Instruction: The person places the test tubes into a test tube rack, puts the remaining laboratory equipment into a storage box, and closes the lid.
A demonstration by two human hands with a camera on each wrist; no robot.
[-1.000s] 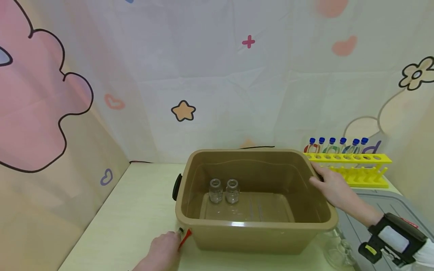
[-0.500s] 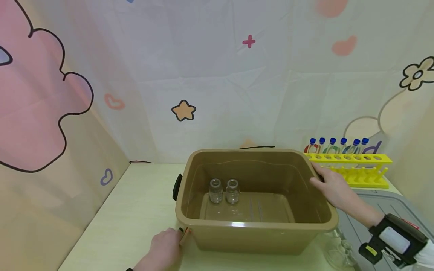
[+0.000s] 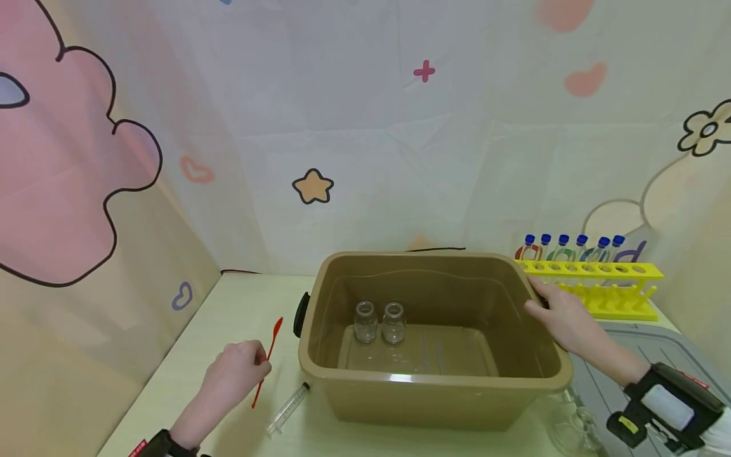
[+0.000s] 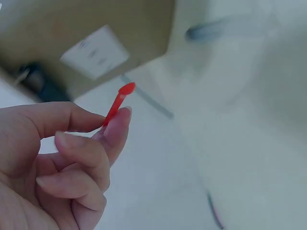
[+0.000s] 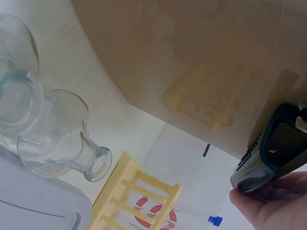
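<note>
My left hand pinches a thin red spoon between thumb and fingertips, above the table left of the brown tub. In the left wrist view, the spoon's flat tip sticks out past the fingers. A clear syringe lies on the table just beside the tub's front left corner. My right hand grips the tub's right side; in the right wrist view its fingers curl at the black handle. Two small glass jars stand inside the tub.
Behind the right hand stands a yellow test tube rack with several blue-capped tubes. A grey lidded box is on the right. Glass flasks stand between tub and box. A patterned sheet hangs behind the table.
My left hand has lifted the red spoon from beside the tub's front left corner and moved it left and away from me. The syringe is now uncovered. The right hand stays put.
</note>
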